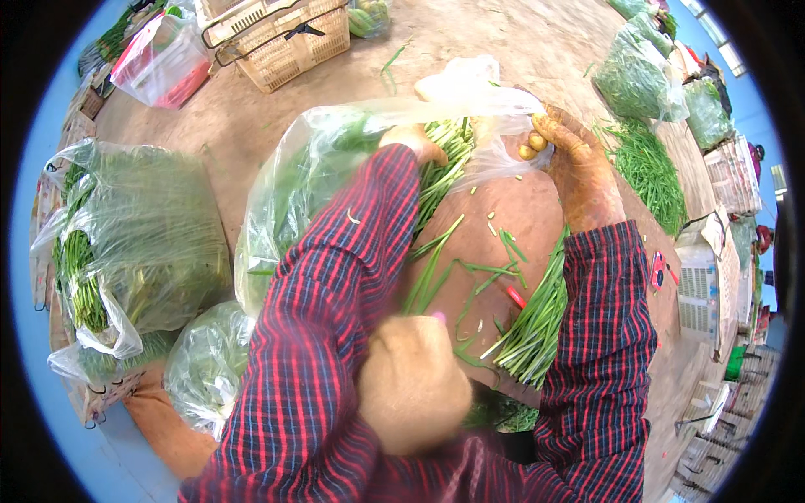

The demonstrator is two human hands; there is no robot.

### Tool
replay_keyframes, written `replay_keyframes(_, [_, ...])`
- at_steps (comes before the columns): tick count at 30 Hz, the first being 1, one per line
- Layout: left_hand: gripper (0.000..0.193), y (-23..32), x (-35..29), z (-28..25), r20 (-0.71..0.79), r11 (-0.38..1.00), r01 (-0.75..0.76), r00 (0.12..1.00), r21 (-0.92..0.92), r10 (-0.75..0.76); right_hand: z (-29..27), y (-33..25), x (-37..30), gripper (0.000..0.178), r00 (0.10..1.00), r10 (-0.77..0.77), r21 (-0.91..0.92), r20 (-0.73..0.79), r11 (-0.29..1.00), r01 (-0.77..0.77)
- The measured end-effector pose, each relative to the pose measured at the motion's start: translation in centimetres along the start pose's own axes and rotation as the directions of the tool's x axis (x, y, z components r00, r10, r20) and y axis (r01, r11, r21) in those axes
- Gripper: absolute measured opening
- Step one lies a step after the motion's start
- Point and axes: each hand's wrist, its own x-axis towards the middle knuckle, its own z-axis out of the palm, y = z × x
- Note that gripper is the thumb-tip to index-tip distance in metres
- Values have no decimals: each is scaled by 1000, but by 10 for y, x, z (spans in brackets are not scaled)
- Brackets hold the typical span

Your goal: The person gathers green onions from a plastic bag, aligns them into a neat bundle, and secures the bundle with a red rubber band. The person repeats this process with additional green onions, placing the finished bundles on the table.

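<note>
Clear, thin plastic bag [289, 193] around 11 o'clock looks floppy, slippery; I'd pinch its rim like my right hand [584, 163] does. Slim green stalks [455, 144] at its mouth seem light, bruisable: cradle them. My left hand [419, 144] touches them, can't tell if gripping.

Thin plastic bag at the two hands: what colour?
The thin plastic bag is colourless and see-through; head view.
</note>
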Motion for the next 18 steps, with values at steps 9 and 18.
replay_keyframes(9, [89,2,-3,11,-119,992,-116,985,50,122,0,5,6,29,1000,-6,-19,10,1000,6])
replay_keyframes(18, [99,5,-3,9,-49,999,-20,999,31,22,1,2,5,33,999,32,-11,6,999,-32])
